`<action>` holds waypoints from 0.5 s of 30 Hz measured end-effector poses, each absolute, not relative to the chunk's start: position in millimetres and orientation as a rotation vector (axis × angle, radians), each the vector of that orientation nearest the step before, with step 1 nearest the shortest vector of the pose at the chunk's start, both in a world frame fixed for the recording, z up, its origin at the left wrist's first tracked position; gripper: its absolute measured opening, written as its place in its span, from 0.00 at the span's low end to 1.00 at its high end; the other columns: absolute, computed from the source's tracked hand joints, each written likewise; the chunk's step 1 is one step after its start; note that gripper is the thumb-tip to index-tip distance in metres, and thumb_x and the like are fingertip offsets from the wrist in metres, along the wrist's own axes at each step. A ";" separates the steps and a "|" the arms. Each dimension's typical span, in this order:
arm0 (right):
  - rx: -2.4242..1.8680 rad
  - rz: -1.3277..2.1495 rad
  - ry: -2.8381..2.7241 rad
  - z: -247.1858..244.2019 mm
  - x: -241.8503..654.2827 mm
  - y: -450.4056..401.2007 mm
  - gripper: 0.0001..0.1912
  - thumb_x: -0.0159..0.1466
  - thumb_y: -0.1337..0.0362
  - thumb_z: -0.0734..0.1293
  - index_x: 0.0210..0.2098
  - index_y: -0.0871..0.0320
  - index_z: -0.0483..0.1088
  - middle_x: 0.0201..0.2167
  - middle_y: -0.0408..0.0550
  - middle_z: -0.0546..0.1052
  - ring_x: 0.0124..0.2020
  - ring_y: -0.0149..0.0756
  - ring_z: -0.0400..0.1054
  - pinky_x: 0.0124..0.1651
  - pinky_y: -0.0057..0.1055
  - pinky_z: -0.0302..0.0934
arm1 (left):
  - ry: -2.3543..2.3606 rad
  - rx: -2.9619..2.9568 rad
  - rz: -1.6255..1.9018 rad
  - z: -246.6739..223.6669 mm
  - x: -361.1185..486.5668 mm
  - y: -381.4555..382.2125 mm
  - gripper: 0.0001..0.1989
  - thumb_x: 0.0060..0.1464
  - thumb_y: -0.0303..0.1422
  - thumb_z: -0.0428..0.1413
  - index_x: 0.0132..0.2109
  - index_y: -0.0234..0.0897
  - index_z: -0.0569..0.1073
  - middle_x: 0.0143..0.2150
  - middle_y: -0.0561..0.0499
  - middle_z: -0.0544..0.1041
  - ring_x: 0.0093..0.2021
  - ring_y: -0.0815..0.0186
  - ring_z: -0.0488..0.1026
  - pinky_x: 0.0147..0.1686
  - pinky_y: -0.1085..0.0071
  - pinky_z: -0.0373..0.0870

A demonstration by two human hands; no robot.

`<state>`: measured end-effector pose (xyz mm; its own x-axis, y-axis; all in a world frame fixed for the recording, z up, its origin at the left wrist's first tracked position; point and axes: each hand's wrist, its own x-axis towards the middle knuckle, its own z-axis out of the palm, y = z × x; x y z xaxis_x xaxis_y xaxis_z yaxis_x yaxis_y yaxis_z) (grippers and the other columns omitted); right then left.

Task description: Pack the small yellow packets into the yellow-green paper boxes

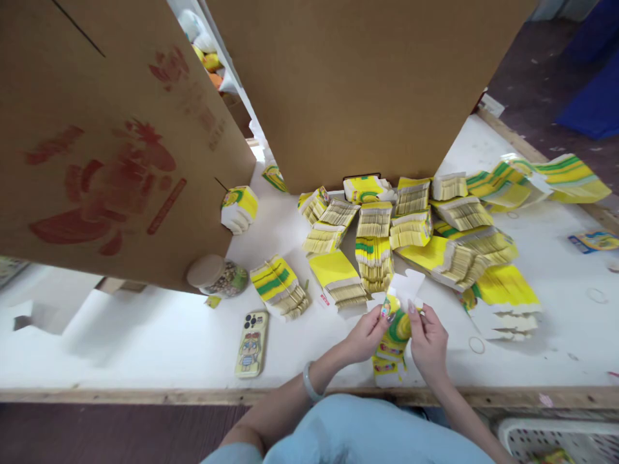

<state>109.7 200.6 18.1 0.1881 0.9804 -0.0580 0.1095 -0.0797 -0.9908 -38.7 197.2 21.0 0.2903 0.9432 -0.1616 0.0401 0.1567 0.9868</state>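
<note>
Near the table's front edge, my left hand (pixel 363 334) and my right hand (pixel 429 343) pinch a small yellow carton from both sides. White end flaps (pixel 407 287) of this carton stand open, pointing away from me. My left thumb and fingers close on its left side, my right thumb and fingers on its right. Directly below the hands lie more yellow-and-green cartons (pixel 388 366), partly covered by them. Several stacks of flattened yellow cartons (pixel 374 220) spread out just beyond the hands, and another stack (pixel 279 287) is off to the left.
Two large cardboard boxes (pixel 367 84) (pixel 111 148) stand at the back and left. A lidded jar (pixel 217 276) and a phone (pixel 252 343) are on the white table (pixel 169 361). Rubber bands (pixel 476 345) lie at right. A white basket (pixel 556 433) sits below the front edge.
</note>
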 end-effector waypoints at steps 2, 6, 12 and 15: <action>-1.429 1.087 -1.107 16.9 110.0 199.5 0.21 0.66 0.45 0.65 0.39 0.58 0.72 0.28 0.45 0.77 0.29 0.34 0.68 0.31 0.26 0.65 | 1.067 1.201 0.891 19.8 -37.2 196.7 0.33 0.62 0.59 0.47 0.49 0.30 0.72 0.42 0.44 0.75 0.41 0.62 0.69 0.44 0.67 0.69; -1.418 1.132 -1.105 12.2 109.7 197.0 0.24 0.66 0.43 0.65 0.42 0.59 0.73 0.35 0.51 0.80 0.34 0.38 0.73 0.36 0.30 0.68 | 1.018 1.169 0.953 17.1 -35.2 196.7 0.32 0.62 0.56 0.50 0.56 0.31 0.71 0.45 0.43 0.76 0.44 0.61 0.71 0.46 0.67 0.70; -1.463 1.132 -1.083 1.7 110.3 192.8 0.28 0.65 0.43 0.64 0.49 0.60 0.73 0.43 0.57 0.82 0.41 0.44 0.76 0.41 0.34 0.70 | 1.013 1.185 0.941 13.6 -35.9 195.5 0.31 0.64 0.52 0.50 0.62 0.32 0.69 0.49 0.41 0.77 0.48 0.58 0.74 0.50 0.63 0.71; -1.447 1.177 -1.036 1.6 109.1 191.4 0.31 0.64 0.43 0.66 0.56 0.61 0.69 0.42 0.58 0.83 0.40 0.45 0.77 0.40 0.36 0.72 | 1.007 1.154 0.961 11.4 -34.1 193.5 0.33 0.64 0.52 0.51 0.66 0.33 0.65 0.48 0.42 0.77 0.45 0.60 0.74 0.50 0.63 0.72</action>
